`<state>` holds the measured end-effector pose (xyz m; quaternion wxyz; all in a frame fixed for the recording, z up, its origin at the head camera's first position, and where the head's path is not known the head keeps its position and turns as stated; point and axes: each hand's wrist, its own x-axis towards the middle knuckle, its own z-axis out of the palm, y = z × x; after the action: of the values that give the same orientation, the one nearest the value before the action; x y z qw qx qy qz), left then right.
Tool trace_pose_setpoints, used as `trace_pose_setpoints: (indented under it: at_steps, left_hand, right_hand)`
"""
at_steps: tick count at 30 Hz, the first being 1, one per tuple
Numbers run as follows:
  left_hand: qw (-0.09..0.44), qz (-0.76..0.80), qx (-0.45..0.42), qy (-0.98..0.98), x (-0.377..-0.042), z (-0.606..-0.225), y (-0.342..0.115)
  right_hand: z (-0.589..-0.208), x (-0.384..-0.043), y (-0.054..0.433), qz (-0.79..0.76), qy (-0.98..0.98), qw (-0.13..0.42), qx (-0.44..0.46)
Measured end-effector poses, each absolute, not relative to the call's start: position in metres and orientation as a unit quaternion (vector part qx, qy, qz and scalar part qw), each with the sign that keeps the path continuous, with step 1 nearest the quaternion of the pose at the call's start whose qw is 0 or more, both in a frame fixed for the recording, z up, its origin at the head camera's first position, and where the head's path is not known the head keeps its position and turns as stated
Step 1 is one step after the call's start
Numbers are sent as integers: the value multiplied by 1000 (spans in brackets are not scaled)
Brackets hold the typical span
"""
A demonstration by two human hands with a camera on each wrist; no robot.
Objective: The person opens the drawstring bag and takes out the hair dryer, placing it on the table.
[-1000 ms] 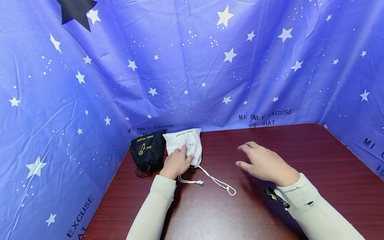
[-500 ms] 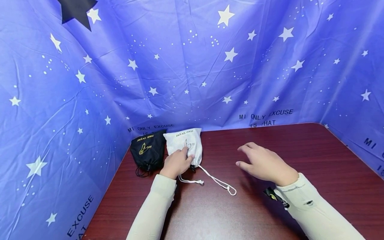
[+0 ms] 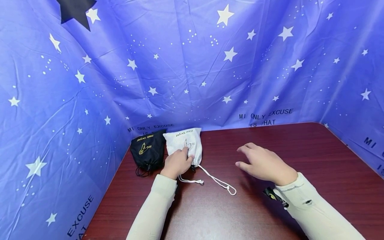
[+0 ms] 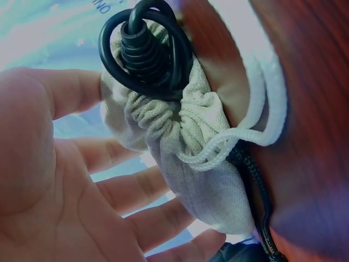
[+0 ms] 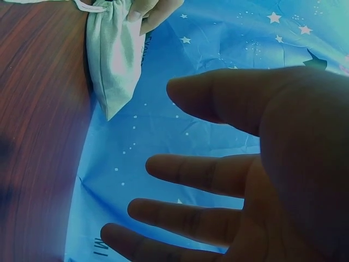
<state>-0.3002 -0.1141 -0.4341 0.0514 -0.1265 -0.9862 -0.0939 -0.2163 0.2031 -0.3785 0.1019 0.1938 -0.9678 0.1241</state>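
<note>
A white drawstring pouch [image 3: 196, 140] printed "Hair Dryer" lies flat at the back left of the table. My left hand [image 3: 176, 162] rests on top of it, fingers spread and nearly straight against the cloth. At its gathered mouth, the left wrist view shows a looped black cable [image 4: 143, 54] poking out beside the white cord [image 4: 264, 82]. Just left of it lies a black pouch [image 3: 153, 150] with the same lettering in gold. My right hand [image 3: 265, 162] is held over the table to the right, thumb and fingers apart, holding nothing.
The dark red wooden table [image 3: 219, 213] has its back edge against a blue star-patterned cloth [image 3: 186, 66], which also hangs along both sides. The white cord's looped end [image 3: 231, 190] trails across the wood toward the front, between the two hands.
</note>
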Motion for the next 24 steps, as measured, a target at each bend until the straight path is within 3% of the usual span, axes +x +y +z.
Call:
trace_pose_setpoints:
  at_steps: [24]
  left_hand:
    - [47,-84,-136,-986,-296,-433,-106]
  right_hand:
    - [-405,-235,188,141,-960,132,203]
